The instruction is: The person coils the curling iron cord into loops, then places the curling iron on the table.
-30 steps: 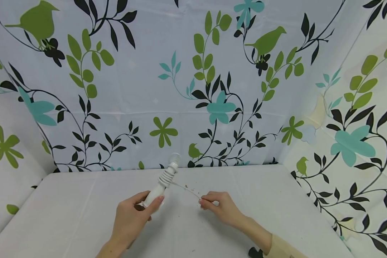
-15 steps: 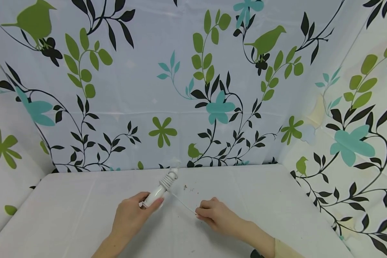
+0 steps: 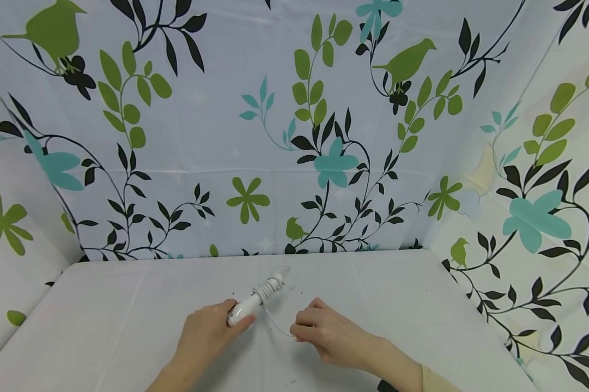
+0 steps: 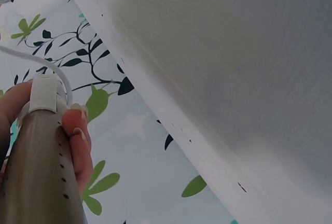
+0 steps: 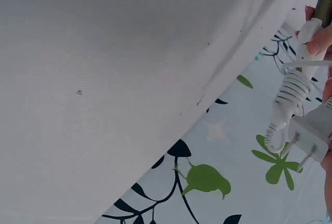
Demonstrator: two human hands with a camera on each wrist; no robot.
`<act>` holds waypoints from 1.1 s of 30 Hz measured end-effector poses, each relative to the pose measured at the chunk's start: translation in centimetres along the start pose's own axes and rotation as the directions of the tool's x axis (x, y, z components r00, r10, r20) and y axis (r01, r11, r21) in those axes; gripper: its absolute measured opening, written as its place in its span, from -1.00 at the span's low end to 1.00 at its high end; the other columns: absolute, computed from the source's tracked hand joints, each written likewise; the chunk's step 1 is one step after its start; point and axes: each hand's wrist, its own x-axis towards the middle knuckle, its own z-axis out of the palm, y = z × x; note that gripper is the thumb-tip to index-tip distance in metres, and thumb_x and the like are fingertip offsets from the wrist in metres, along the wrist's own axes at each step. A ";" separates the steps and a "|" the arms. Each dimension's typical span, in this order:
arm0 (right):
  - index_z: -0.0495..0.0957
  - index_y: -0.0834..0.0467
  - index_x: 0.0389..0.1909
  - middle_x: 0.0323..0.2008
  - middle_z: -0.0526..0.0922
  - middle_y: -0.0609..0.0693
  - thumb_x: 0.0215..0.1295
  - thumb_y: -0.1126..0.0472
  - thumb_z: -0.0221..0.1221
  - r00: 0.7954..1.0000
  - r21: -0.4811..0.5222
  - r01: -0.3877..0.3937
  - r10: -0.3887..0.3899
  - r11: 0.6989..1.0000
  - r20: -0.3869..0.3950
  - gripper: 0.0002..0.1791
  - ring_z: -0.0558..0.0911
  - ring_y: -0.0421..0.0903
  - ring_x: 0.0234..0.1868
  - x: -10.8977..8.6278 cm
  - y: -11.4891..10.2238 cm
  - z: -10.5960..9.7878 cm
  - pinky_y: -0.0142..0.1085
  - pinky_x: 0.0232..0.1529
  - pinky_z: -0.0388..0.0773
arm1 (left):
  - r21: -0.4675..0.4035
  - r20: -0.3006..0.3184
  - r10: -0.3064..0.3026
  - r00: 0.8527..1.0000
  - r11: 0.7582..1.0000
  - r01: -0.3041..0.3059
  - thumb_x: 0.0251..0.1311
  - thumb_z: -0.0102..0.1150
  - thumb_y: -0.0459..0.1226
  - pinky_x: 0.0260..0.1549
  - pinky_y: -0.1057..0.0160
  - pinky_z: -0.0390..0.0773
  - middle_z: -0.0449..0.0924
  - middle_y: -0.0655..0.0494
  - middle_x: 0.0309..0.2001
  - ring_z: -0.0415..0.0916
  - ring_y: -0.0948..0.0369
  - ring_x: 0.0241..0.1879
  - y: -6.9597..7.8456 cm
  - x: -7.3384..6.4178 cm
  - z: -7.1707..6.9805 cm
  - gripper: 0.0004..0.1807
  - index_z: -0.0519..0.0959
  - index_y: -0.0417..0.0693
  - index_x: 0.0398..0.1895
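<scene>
My left hand (image 3: 208, 329) grips a white-handled curling iron (image 3: 242, 311), its cord end tilted away to the right. In the left wrist view the brownish metal barrel (image 4: 39, 167), dotted with small holes, points back toward the wrist, with fingertips (image 4: 78, 138) around the iron. A white cord (image 3: 267, 288) is wound in several coils round the far part of the handle. From these coils a loose length runs to my right hand (image 3: 326, 332), whose curled fingers hold the plug end. The two-pronged white plug (image 5: 313, 133) shows in the right wrist view, prongs pointing outward.
Both hands are over a white-covered table (image 3: 127, 321), with small dark specks on the cloth. Behind it hangs a leaf-and-bird patterned curtain (image 3: 201, 136), and similar cloth (image 3: 559, 218) borders the right side. A dark object (image 3: 386, 386) shows beside the right forearm.
The iron's far end has swung right and nearer. My right hand has moved a little left and toward the body, and the cord, straighter half a second ago, now curves below the handle.
</scene>
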 end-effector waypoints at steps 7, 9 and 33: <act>0.58 0.08 -0.24 -0.39 0.44 -0.19 0.14 0.46 0.34 0.997 -0.033 0.055 -0.057 0.998 -0.058 -0.74 0.47 -0.31 -0.29 1.3 -0.7 -0.8 -0.39 0.00 0.42 | 0.094 0.041 0.096 0.994 0.991 -0.100 -0.01 0.50 0.01 -0.70 0.38 0.11 0.24 0.31 -0.72 0.09 0.38 -0.71 0.6 -0.2 0.2 -0.58 0.43 0.04 -0.60; 0.58 0.07 -0.25 -0.38 0.46 -0.20 0.15 0.44 0.34 0.997 -0.026 0.053 -0.055 0.998 -0.060 -0.75 0.47 -0.32 -0.28 1.7 -0.9 -0.8 -0.40 0.00 0.42 | 0.133 0.038 0.152 0.988 0.979 -0.155 -0.02 0.50 0.03 -0.71 0.40 0.11 0.29 0.30 -0.72 0.09 0.39 -0.72 0.7 -0.3 0.4 -0.56 0.43 0.03 -0.59; 0.57 0.07 -0.22 -0.32 0.50 -0.16 0.15 0.53 0.21 0.995 -0.186 0.015 -0.033 0.982 -0.097 -0.69 0.48 -0.22 -0.27 2.1 0.9 -3.0 -0.32 0.01 0.40 | 0.247 0.020 0.520 0.854 0.825 -0.508 -0.03 0.47 0.14 -0.79 0.46 0.19 0.59 0.20 -0.60 0.23 0.41 -0.81 0.4 -1.1 0.7 -0.52 0.71 -0.09 -0.37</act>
